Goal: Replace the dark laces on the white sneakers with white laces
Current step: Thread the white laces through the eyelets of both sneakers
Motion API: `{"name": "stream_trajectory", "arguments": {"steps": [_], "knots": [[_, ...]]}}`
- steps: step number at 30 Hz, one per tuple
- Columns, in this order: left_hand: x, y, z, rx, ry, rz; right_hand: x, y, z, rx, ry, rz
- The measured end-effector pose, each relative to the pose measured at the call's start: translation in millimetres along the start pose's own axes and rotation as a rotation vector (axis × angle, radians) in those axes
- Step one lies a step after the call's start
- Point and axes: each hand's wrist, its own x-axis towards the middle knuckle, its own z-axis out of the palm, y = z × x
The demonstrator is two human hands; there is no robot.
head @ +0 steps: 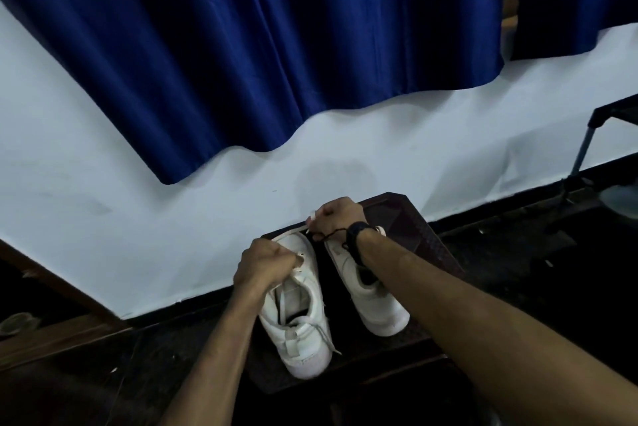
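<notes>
**Lacing step, left sneaker**

Item: white low-top leather sneakers, pair, on dark stool (428, 229), 6 o'clock.
L hand (262, 265): fist pinching white lace (299, 256) at left sneaker (297, 308).
R hand (336, 215): curled round lace end; thin dark lace (328, 235) beside right sneaker (373, 301).
Next, prob.: thread w/ even tension.

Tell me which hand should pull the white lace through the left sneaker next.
Probably the right hand: it pinches the white lace near the left sneaker's toe, with a dark lace dangling by its wrist. The left hand grips that sneaker at its eyelets, steadying it.
</notes>
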Motion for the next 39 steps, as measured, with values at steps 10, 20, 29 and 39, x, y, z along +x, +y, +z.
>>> {"name": "stream_trajectory", "arguments": {"steps": [10,20,29,39], "knots": [[4.6,-8.5,5.7,-0.359,-0.05,-0.059,-15.5,-0.8,7.1,-0.262,0.074,-0.056],[3.7,-11.9,10.6,-0.49,-0.034,-0.057,-14.8,-0.2,-3.5,-0.315,-0.116,-0.066],[2.5,-13.4,13.6,-0.539,-0.006,-0.057,-16.5,0.4,-0.7,-0.319,-0.09,-0.058],[-0.5,-18.0,14.1,-0.503,0.018,-0.008,-24.6,0.0,9.7,-0.501,0.043,-0.144]]}}
